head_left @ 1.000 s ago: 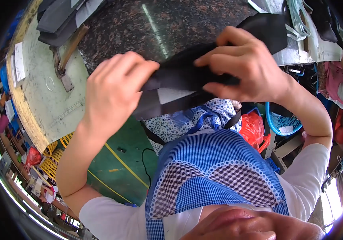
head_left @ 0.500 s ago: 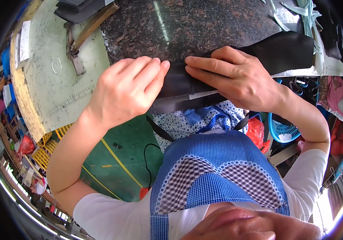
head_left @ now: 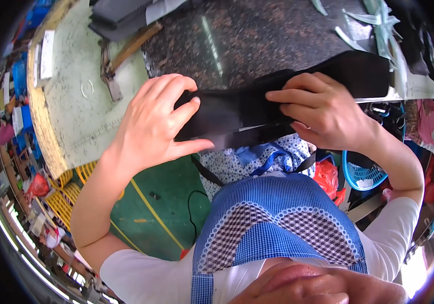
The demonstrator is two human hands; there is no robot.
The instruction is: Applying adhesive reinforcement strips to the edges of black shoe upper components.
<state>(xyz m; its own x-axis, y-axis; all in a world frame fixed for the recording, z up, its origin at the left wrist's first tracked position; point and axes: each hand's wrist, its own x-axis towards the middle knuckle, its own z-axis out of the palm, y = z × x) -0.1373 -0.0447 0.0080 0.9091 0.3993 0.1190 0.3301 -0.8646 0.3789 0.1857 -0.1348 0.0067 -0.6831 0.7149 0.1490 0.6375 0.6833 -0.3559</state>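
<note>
A long piece of black, leather-like sheet (head_left: 232, 112) spans both hands at the near edge of the dark speckled stone slab (head_left: 257, 35). My left hand (head_left: 151, 121) grips its left end, fingers over the far edge and thumb along the near edge. Around its middle, my right hand (head_left: 325, 109) has the fingers curled on top and the thumb at the near side. Beyond the right hand the piece widens toward the right, up to the table's edge. A narrow pale strip shows along a near fold. What lies beneath the fingers is hidden.
A hammer (head_left: 133, 48) with a wooden handle lies left of the slab. Dark sheets (head_left: 126, 17) are stacked at the far left, and pale green strips (head_left: 383, 35) hang in a bunch at the far right. Below the table are a blue basket (head_left: 361, 175) and yellow baskets (head_left: 65, 202).
The left hand has opened its pinch and shifted to the left end, thumb now spread along the near edge. The right hand has moved slightly right. The black piece looks lifted, its surface turned flatter to view.
</note>
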